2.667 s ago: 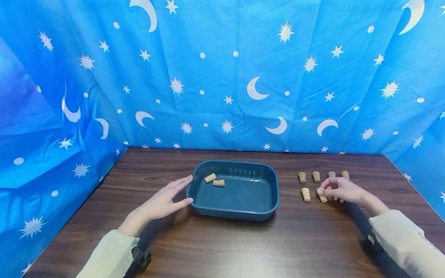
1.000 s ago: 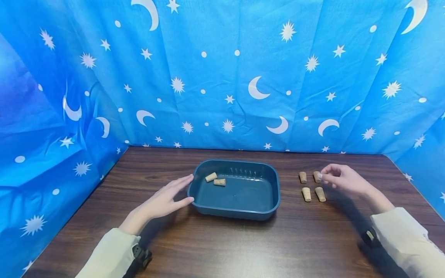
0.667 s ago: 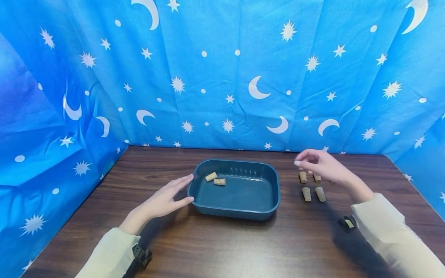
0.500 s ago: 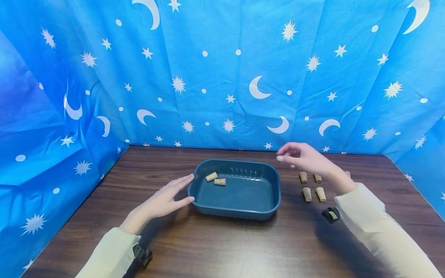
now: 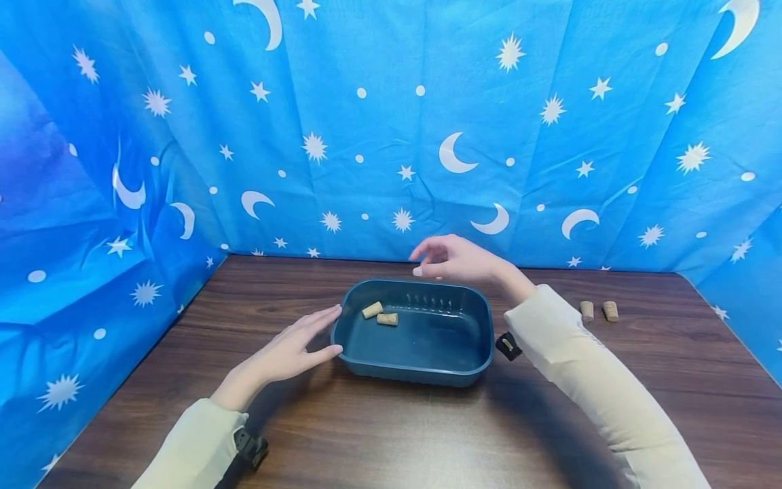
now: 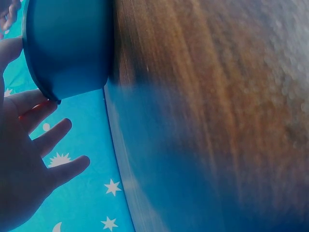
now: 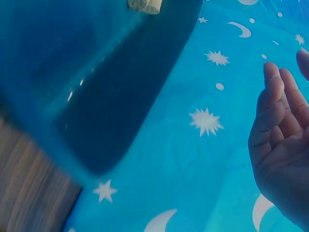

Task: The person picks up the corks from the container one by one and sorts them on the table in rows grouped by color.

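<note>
Two corks [image 5: 387,318] lie on their sides in the left part of a dark teal plastic basin [image 5: 415,371] on the table. My left hand [image 5: 287,350] touches the basin's left rim with its fingers extended; in the left wrist view, fingertips of this hand [image 6: 29,150] meet the rim. Over the basin's back edge hovers my right hand [image 5: 461,259], its fingers loosely bent. No object shows between them, and the right wrist view finds the palm of that hand [image 7: 285,140] bare. Two more corks [image 5: 610,312] stand at the right, beyond the sleeve.
A dark wood-grain table [image 5: 391,435] bears everything. Blue cloth [image 5: 379,122] with white moons and stars hangs behind and at the sides. My right sleeve [image 5: 586,367] blocks the view of part of the tabletop right of the basin.
My right hand has left the corks on the right and travelled left to the basin's back edge. Its sleeve now covers where several corks stood. The left hand stays at the rim.
</note>
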Tool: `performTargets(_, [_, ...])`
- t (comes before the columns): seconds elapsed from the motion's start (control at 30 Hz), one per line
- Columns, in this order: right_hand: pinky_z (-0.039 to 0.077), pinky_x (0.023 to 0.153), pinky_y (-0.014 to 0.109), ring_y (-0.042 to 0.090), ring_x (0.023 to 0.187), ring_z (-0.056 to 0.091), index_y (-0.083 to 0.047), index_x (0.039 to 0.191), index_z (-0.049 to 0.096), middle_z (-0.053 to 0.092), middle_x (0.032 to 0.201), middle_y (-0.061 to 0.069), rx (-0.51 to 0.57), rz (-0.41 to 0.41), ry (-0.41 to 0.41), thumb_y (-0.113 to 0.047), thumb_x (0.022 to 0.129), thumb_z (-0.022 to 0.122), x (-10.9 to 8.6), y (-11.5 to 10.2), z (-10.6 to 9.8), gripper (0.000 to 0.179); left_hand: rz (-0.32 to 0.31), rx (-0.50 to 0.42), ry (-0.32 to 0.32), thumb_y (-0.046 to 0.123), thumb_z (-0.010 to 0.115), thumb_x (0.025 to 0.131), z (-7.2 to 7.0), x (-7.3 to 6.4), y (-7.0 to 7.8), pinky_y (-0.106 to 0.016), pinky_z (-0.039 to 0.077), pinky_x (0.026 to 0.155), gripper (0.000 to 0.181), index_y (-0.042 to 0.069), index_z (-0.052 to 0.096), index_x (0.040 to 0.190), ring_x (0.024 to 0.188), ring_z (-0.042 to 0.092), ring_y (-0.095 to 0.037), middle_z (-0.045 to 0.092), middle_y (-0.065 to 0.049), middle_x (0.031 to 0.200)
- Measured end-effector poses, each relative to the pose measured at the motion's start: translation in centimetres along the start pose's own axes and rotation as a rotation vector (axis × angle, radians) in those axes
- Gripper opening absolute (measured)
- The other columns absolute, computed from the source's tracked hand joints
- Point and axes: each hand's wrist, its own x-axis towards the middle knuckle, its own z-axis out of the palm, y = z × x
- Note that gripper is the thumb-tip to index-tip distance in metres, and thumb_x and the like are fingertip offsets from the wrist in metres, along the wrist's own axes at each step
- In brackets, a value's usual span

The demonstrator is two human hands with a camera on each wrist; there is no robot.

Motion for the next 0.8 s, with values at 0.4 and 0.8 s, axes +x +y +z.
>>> performTargets(0.4, [0.046,0.071,0.041,0.030,0.083,0.056,-0.007,0.113,0.054,0.061,0.090,0.003,-0.025,0.023,-0.127,-0.017,0.084,0.060,3.9,1.5,2.7,0.032,-0.002,0.012,0.002,0.050,0.050,0.084,0.1,0.0,-0.2,-0.055,0.027,0.093,0.070,0.009,0.031,0.137,0.125,0.027,-0.030,0.031,-0.009,0.139])
performTargets(0.8, [0.047,0.070,0.031,0.017,0.079,0.057,-0.005,0.114,0.055,0.061,0.091,0.000,-0.125,0.161,-0.220,-0.015,0.083,0.062,5.5,2.6,5.1,0.034,-0.002,0.005,-0.002,0.052,0.050,0.084,0.0,0.1,-0.2,-0.055,0.026,0.093,0.071,0.011,0.031,0.138,0.125,0.027,-0.029,0.030,-0.008,0.139])
